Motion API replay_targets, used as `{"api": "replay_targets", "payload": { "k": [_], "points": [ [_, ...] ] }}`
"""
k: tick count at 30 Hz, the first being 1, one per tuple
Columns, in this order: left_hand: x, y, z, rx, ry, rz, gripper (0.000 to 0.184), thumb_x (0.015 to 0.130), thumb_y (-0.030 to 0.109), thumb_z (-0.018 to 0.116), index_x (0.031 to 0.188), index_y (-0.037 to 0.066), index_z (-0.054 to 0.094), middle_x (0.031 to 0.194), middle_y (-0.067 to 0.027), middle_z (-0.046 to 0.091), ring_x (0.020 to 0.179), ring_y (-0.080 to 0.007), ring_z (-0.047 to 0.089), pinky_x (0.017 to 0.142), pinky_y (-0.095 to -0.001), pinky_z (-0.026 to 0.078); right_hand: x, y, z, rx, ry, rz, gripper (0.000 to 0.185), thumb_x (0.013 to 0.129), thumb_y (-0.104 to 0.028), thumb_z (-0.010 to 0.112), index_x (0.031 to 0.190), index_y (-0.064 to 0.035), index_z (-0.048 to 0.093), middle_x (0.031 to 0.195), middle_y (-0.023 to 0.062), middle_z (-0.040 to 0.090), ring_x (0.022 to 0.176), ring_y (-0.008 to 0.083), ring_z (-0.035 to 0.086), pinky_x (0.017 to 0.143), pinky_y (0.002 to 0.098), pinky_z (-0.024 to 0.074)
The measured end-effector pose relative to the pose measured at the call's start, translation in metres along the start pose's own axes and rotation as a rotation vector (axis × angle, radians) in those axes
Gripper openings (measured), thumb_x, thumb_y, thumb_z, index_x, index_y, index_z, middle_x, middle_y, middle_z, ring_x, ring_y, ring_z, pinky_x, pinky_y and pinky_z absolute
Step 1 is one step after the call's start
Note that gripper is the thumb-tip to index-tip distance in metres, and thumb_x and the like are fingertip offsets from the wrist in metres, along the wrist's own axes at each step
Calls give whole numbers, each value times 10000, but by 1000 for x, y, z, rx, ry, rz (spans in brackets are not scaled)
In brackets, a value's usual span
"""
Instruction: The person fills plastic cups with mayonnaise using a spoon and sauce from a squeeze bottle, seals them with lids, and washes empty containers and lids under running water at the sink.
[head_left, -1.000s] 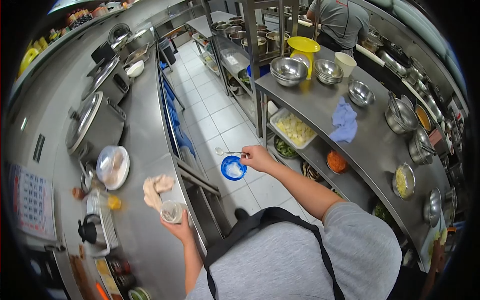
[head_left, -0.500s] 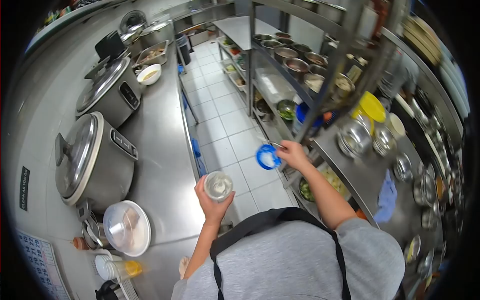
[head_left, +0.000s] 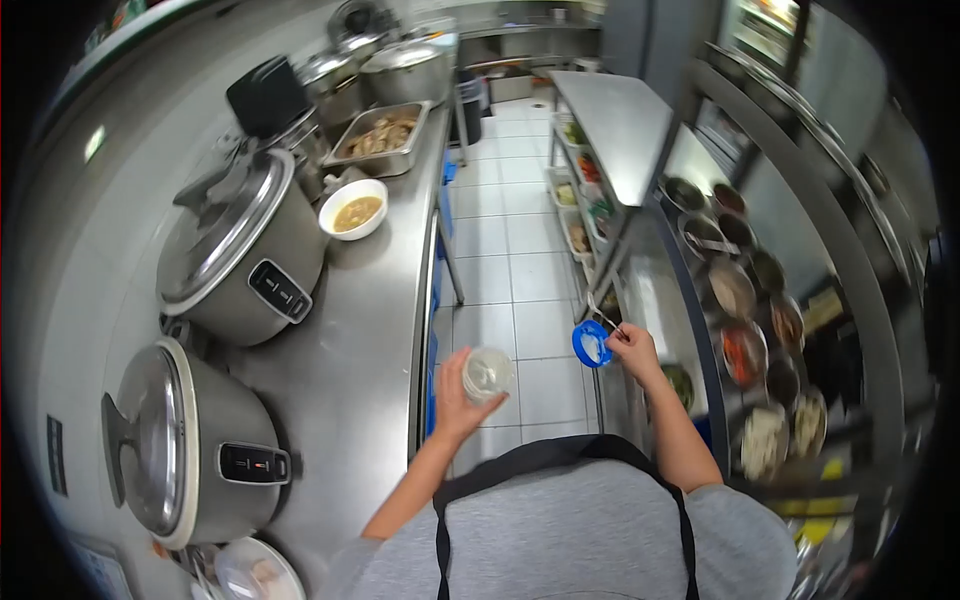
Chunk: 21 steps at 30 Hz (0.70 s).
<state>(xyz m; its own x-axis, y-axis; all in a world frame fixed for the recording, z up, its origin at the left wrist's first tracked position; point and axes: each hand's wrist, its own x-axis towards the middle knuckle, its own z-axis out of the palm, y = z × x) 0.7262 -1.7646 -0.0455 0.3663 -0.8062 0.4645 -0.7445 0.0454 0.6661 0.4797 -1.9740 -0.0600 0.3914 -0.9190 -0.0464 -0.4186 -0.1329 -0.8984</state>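
My left hand (head_left: 454, 402) is wrapped round a clear plastic jar (head_left: 489, 373), its mouth uncovered and some whitish stuff inside. Over to the right, my right hand (head_left: 634, 353) pinches a blue screw lid (head_left: 579, 343) with white residue on its inner side. The same fingers also grip a thin metal utensil (head_left: 604, 316), apparently a spoon, which sticks up past the lid. Jar and lid are apart, both held above the tiled aisle.
To the left, a steel counter (head_left: 350, 370) carries two large rice cookers (head_left: 215, 440), a white bowl of soup (head_left: 340, 222) and a tray of meat (head_left: 412, 150). On the right are a steel table (head_left: 620, 120) and a rack with several metal tubs (head_left: 741, 350). Floor tiles (head_left: 540, 275) run between.
I have moved forward along the aisle, and the view has turned toward the right-hand rack. Both hands keep their hold; the jar and lid stay in front of me.
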Motion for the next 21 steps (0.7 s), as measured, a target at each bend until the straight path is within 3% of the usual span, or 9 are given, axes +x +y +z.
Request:
{"api": "replay_targets", "payload": {
  "k": [4, 10, 14, 16, 21],
  "points": [
    [80, -42, -4, 43, 231, -193, 839, 558, 209, 795, 1241, 18, 346, 1178, -171, 406, 1097, -334, 404, 942, -400, 340, 141, -48, 36, 42, -111, -171, 156, 691, -145, 631, 643, -29, 539, 517, -29, 394, 503, 52, 354, 456, 235, 277],
    [176, -123, 38, -9, 147, -311, 850, 560, 215, 795, 1246, 15, 335, 1164, -173, 396, 1103, -332, 402, 936, -396, 350, 315, -79, 73, 78, -108, -257, 174, 693, -165, 627, 654, -16, 546, 519, -23, 402, 502, 58, 362, 457, 240, 283],
    [292, -171, 76, -98, 96, -274, 856, 557, 230, 798, 1247, 21, 337, 1162, -172, 396, 1095, -332, 407, 930, -396, 353, 423, -78, 55, 24, -47, -194, 166, 684, -162, 634, 689, -5, 579, 517, 3, 450, 499, 70, 394, 462, 246, 308],
    [366, -181, 93, -114, 84, -245, 854, 560, 236, 799, 1249, 24, 339, 1162, -171, 397, 1094, -331, 407, 932, -398, 350, 480, -69, 38, 35, 92, -159, 169, 681, -164, 646, 692, -6, 587, 534, 17, 489, 513, 69, 426, 480, 241, 336],
    [547, -219, 145, -127, -35, -30, 850, 560, 237, 802, 1248, 30, 348, 1168, -157, 412, 1107, -325, 398, 947, -395, 336, 589, -56, -14, 268, 248, -71, 116, 718, -111, 628, 683, -15, 572, 578, -14, 514, 535, 56, 439, 495, 211, 340]
  ]
}}
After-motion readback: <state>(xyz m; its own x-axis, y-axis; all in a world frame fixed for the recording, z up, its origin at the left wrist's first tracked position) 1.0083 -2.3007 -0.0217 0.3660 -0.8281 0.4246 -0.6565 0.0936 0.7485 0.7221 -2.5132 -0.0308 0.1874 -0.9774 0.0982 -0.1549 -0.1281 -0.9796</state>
